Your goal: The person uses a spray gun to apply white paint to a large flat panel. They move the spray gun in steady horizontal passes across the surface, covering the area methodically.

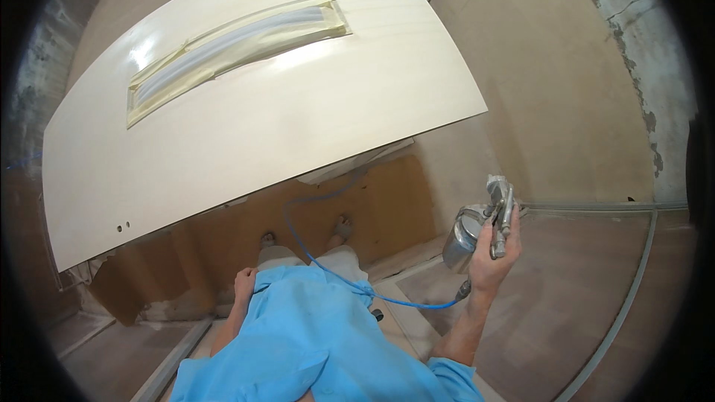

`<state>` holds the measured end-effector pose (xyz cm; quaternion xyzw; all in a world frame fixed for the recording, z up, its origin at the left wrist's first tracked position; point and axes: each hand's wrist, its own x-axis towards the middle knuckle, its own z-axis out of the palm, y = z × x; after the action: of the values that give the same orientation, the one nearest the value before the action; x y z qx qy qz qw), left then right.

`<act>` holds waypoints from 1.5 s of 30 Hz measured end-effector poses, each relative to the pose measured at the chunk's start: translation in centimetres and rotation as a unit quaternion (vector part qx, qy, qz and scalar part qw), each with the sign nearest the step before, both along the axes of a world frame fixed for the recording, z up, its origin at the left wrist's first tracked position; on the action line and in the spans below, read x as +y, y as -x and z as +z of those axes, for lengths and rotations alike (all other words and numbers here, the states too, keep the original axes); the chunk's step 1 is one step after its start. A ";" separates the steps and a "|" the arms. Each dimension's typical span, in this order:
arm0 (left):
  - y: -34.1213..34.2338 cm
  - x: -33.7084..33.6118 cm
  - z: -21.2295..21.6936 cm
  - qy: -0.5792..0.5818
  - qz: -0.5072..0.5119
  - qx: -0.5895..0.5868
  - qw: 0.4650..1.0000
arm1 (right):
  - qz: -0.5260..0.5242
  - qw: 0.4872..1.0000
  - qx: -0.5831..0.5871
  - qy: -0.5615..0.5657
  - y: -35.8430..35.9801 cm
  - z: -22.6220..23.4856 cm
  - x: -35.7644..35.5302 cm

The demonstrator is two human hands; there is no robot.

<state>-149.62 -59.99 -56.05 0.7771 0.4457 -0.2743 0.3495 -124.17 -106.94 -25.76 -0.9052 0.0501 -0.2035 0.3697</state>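
Note:
My right hand [493,257] is wrapped round the handle of a metal spray gun [500,197], held up to the right of my body. A silvery paint cup [462,240] is fixed to the gun's left side, and a blue air hose [406,302] joins its lower end. In front of me lies a large glossy cream-white door panel [298,119]; the gun is apart from it, off its near right corner. Masking tape and plastic film [231,48] cover a long rectangular inset in the panel. Down by my shirt hem, my left hand [244,283] has its fingers curled in; whatever they might hold is hidden.
The blue hose loops across my front and along the brown floor covering [402,193] under the panel's near edge. Two small holes [123,227] pierce the panel's near left corner. A worn wall [644,37] with peeling paint stands at the right, a metal-edged frame [640,283] below it.

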 end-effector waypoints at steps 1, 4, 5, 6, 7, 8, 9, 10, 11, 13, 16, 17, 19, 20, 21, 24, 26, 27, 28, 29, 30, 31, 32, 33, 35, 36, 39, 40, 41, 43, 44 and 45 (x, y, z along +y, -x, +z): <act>-0.1 -0.8 0.6 0.000 0.025 0.011 1.000 | 0.015 1.000 -0.002 0.021 -0.7 0.1 -0.4; -1.6 -2.9 1.2 0.008 0.051 -0.021 0.998 | 0.059 0.997 0.048 -0.011 -2.4 0.7 -0.7; -2.3 -3.8 1.2 0.012 0.050 -0.047 0.998 | 0.075 0.994 0.074 -0.038 -3.0 1.0 -0.6; -3.1 -4.8 1.0 0.009 0.054 -0.057 0.997 | 0.120 0.990 0.063 -0.039 -3.8 1.2 -0.5; -3.9 -5.9 0.9 0.005 0.056 -0.062 0.996 | 0.155 0.984 0.063 -0.061 -4.6 1.4 -0.4; -4.4 -7.1 1.0 0.008 0.064 -0.068 0.996 | 0.193 0.975 0.065 -0.088 -5.3 1.6 -0.1; -5.0 -8.3 1.0 0.010 0.070 -0.070 0.995 | 0.226 0.964 0.072 -0.118 -6.1 1.7 0.2; -5.5 -9.5 1.3 0.006 0.081 -0.049 0.995 | 0.273 0.946 0.084 -0.153 -6.8 1.9 0.5; -6.0 -10.7 1.6 0.010 0.085 -0.070 0.994 | 0.316 0.924 0.101 -0.191 -7.5 2.1 0.8; -6.7 -12.8 2.3 0.003 0.101 -0.067 0.993 | 0.406 0.871 0.133 -0.242 -8.8 2.3 1.1; -6.9 -14.9 3.8 -0.012 0.126 -0.073 0.989 | 0.509 0.799 0.168 -0.271 -9.9 2.5 0.9; -6.8 -15.4 4.3 -0.012 0.133 -0.075 0.988 | 0.517 0.791 0.176 -0.276 -10.0 2.6 0.7; -7.1 -16.2 4.5 -0.019 0.150 -0.059 0.987 | 0.509 0.805 0.161 -0.260 -10.0 2.4 0.2; -7.3 -16.7 4.5 -0.011 0.141 -0.066 0.988 | 0.490 0.825 0.141 -0.242 -10.1 2.2 -0.4; -7.5 -17.0 4.3 -0.011 0.135 -0.064 0.989 | 0.468 0.844 0.128 -0.230 -10.0 2.1 -1.1; -7.9 -18.1 3.7 -0.005 0.124 -0.054 0.991 | 0.356 0.921 0.083 -0.133 -9.7 1.4 -3.1; -7.8 -18.7 3.6 0.004 0.127 -0.052 0.991 | 0.284 0.954 0.060 -0.072 -9.7 1.1 -5.1; -7.6 -19.0 3.6 0.011 0.130 -0.054 0.990 | 0.253 0.965 0.047 -0.045 -9.7 1.1 -6.2; -7.4 -19.1 3.7 0.025 0.132 -0.054 0.989 | 0.180 0.980 0.070 -0.045 -9.3 1.2 -7.1; -7.1 -19.2 3.9 0.017 0.134 -0.051 0.989 | 0.109 0.989 0.083 -0.061 -9.1 1.3 -7.8; -6.9 -19.3 4.1 0.016 0.134 -0.046 0.990 | 0.066 0.994 0.080 -0.046 -8.9 1.3 -8.4; -6.7 -19.4 4.3 0.005 0.145 -0.011 0.989 | 0.025 0.996 0.067 -0.047 -8.8 1.4 -9.0; -6.8 -19.6 4.3 0.022 0.129 -0.042 0.990 | -0.019 0.998 0.048 -0.044 -8.9 1.5 -9.6; -6.8 -19.8 4.3 0.029 0.124 -0.044 0.991 | -0.007 0.999 0.042 -0.010 -9.0 1.6 -9.9; -7.5 -20.4 4.1 0.038 0.122 -0.042 0.991 | 0.017 0.998 0.030 0.057 -9.2 2.1 -10.3; -7.9 -20.9 3.9 0.040 0.126 -0.038 0.990 | 0.045 0.997 0.047 0.033 -9.3 2.3 -10.1; -9.4 -22.5 3.0 0.065 0.137 -0.063 0.986 | 0.156 0.984 0.076 -0.041 -9.7 2.8 -8.4; -9.8 -23.0 2.7 0.077 0.144 -0.067 0.984 | 0.211 0.973 0.069 -0.068 -10.1 2.7 -7.4; -10.1 -23.4 2.4 0.077 0.142 -0.075 0.984 | 0.261 0.957 0.076 -0.101 -10.5 2.6 -6.2; -10.5 -24.2 1.8 0.077 0.147 -0.062 0.984 | 0.377 0.917 0.032 -0.127 -11.5 2.2 -3.6; -10.5 -24.6 1.5 0.079 0.140 -0.071 0.984 | 0.417 0.897 0.031 -0.140 -11.6 2.4 -2.4; -10.4 -24.9 1.3 0.080 0.138 -0.072 0.985 | 0.456 0.876 0.043 -0.153 -11.6 2.6 -1.2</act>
<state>-139.26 -84.90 -54.80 0.6955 0.4988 -0.2017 0.4762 -112.61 -108.16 -23.11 -0.7681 -0.3216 0.0366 0.5525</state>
